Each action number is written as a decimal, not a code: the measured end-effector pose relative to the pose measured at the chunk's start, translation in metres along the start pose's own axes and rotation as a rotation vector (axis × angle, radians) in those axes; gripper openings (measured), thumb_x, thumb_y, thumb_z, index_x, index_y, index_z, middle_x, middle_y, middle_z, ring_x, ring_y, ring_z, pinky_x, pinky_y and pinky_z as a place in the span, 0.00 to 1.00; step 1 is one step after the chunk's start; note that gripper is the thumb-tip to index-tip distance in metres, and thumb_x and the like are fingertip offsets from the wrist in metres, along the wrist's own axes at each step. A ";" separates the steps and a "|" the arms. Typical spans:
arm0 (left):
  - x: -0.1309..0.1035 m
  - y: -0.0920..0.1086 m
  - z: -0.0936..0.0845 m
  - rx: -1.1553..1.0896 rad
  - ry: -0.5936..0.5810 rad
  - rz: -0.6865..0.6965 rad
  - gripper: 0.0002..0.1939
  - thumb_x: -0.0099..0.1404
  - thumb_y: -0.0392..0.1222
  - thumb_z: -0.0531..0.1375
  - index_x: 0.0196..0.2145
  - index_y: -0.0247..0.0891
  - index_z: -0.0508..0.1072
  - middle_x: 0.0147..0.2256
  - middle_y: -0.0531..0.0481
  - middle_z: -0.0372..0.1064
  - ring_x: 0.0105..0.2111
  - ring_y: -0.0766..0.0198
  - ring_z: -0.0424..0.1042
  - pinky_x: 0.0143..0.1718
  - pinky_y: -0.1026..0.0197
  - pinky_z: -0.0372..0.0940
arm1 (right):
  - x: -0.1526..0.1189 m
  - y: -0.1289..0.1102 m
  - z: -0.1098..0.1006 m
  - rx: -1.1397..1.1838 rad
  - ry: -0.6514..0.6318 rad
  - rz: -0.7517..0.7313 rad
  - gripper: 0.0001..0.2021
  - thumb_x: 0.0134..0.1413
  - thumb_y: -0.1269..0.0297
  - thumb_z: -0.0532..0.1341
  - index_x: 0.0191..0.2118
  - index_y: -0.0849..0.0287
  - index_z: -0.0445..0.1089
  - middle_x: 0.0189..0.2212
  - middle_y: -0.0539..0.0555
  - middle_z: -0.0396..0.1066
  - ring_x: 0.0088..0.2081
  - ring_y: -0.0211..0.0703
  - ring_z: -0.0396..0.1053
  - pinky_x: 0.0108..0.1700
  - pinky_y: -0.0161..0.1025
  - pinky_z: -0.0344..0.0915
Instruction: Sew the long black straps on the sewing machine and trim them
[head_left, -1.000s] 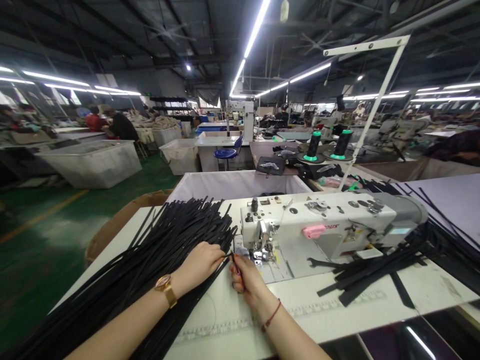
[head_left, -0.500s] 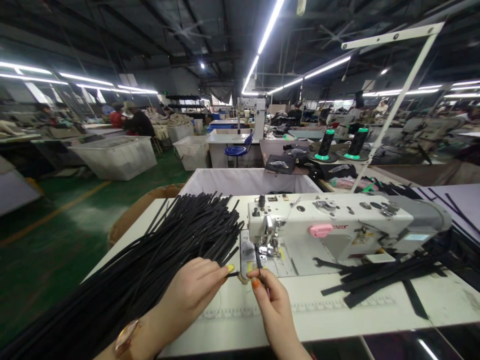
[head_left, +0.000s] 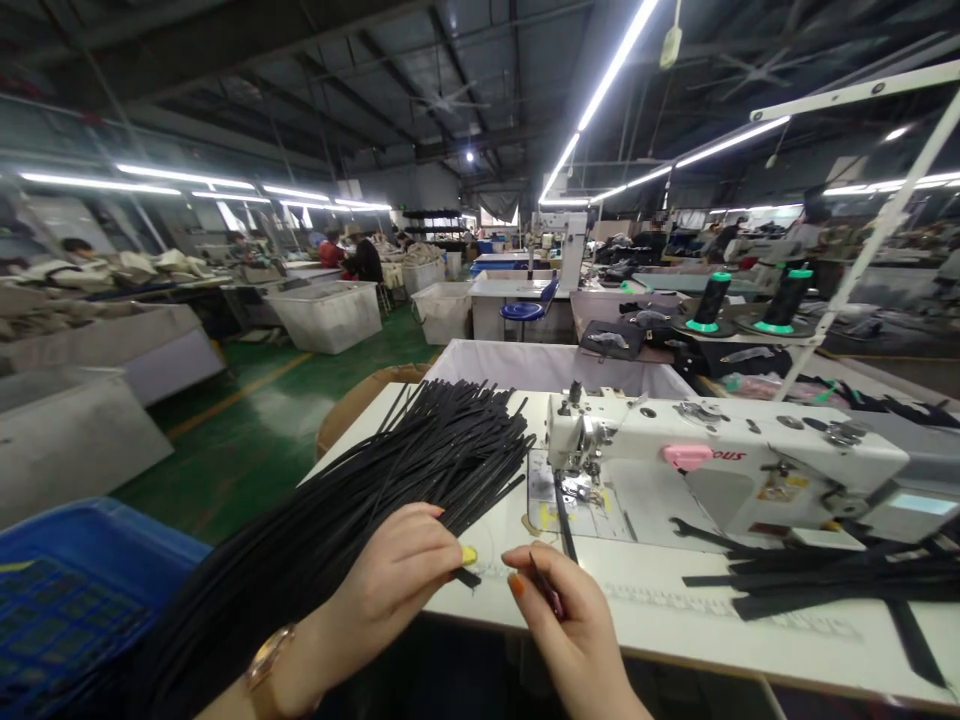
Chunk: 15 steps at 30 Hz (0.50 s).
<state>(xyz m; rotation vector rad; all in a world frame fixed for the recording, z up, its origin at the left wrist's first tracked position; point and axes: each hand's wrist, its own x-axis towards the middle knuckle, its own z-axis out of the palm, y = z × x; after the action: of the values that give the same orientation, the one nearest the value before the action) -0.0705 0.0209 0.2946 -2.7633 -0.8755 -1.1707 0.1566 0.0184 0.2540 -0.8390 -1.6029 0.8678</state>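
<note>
My left hand (head_left: 394, 565) is closed in a pinch on the end of a black strip (head_left: 468, 577), and something yellow covers one fingertip. Beneath that forearm lies a large bundle of black strips (head_left: 420, 450), running down to the lower left. My right hand (head_left: 562, 610) is closed around what look like small thread snips (head_left: 556, 603), with a dark tip and reddish handle mostly hidden by the fingers. Just beyond it, another black strip (head_left: 566, 525) runs from under the presser foot of the white sewing machine (head_left: 720, 445) towards the table's front.
More black strips (head_left: 817, 580) and a wrench (head_left: 694, 535) lie right of my hands. Printed ruler markings (head_left: 675, 598) cross the tabletop. A blue crate (head_left: 97, 540) stands at lower left, a white-lined bin (head_left: 517, 365) behind the table. Two thread cones (head_left: 709, 300) stand at back right.
The view has swung left, bringing the blue crate in. My left hand has drawn the strip end back towards the table's front edge, and both hands are farther from the needle.
</note>
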 end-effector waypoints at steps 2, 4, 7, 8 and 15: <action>-0.008 0.005 -0.003 -0.016 0.028 -0.027 0.11 0.71 0.30 0.53 0.47 0.39 0.70 0.38 0.49 0.74 0.40 0.64 0.72 0.56 0.52 0.62 | -0.001 -0.010 0.005 0.031 -0.039 -0.037 0.07 0.62 0.61 0.60 0.41 0.54 0.75 0.28 0.52 0.70 0.28 0.40 0.67 0.29 0.34 0.63; -0.013 0.010 -0.004 -0.035 0.041 -0.040 0.11 0.71 0.31 0.52 0.47 0.40 0.70 0.38 0.49 0.74 0.40 0.64 0.72 0.57 0.51 0.62 | -0.001 -0.018 0.009 0.088 -0.094 -0.033 0.09 0.62 0.59 0.59 0.40 0.55 0.75 0.27 0.51 0.68 0.28 0.39 0.66 0.30 0.35 0.62; -0.017 0.016 -0.006 -0.080 0.033 -0.042 0.10 0.72 0.31 0.52 0.46 0.39 0.70 0.37 0.50 0.73 0.40 0.65 0.72 0.57 0.51 0.62 | 0.000 -0.032 0.013 0.186 -0.193 0.072 0.11 0.63 0.57 0.59 0.40 0.54 0.76 0.28 0.50 0.67 0.31 0.39 0.66 0.34 0.35 0.62; -0.018 0.018 -0.006 -0.094 0.034 -0.039 0.10 0.72 0.32 0.51 0.46 0.39 0.70 0.36 0.50 0.73 0.40 0.65 0.71 0.56 0.52 0.62 | 0.000 -0.036 0.014 0.217 -0.220 0.108 0.11 0.63 0.56 0.59 0.40 0.54 0.76 0.28 0.49 0.67 0.31 0.39 0.66 0.35 0.36 0.62; -0.024 0.023 -0.003 -0.125 0.119 -0.020 0.09 0.71 0.31 0.52 0.46 0.38 0.68 0.35 0.49 0.73 0.38 0.64 0.71 0.52 0.53 0.66 | -0.006 -0.044 0.023 0.083 -0.137 -0.026 0.08 0.61 0.59 0.61 0.37 0.56 0.75 0.28 0.50 0.68 0.30 0.39 0.66 0.33 0.35 0.61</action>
<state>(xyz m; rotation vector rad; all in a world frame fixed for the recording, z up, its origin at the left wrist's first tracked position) -0.0745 -0.0107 0.2848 -2.7495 -0.8485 -1.4238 0.1318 -0.0100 0.2857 -0.7122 -1.6800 0.9844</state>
